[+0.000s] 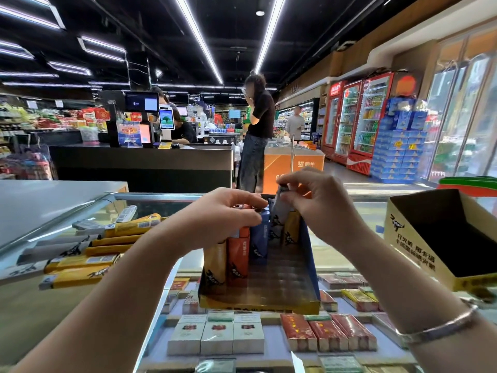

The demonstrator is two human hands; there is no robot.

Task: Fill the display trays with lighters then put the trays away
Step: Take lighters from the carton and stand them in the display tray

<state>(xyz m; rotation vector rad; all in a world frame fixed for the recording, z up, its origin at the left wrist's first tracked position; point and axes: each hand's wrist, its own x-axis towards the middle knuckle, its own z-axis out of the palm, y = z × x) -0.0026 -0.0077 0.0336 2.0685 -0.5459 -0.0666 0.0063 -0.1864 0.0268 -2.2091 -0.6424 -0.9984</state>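
A blue and yellow display tray stands on the glass counter in front of me. Upright lighters fill its back left part: yellow, orange and blue ones. My left hand curls over the tops of these lighters and holds them. My right hand pinches a grey lighter by its top at the tray's back row, beside a yellow lighter. A pile of loose yellow and grey lighters lies on the counter to the left.
An empty yellow cardboard tray sits at the right on the glass counter. Cigarette packs lie under the glass. Beyond are a checkout desk, a standing person and drink fridges.
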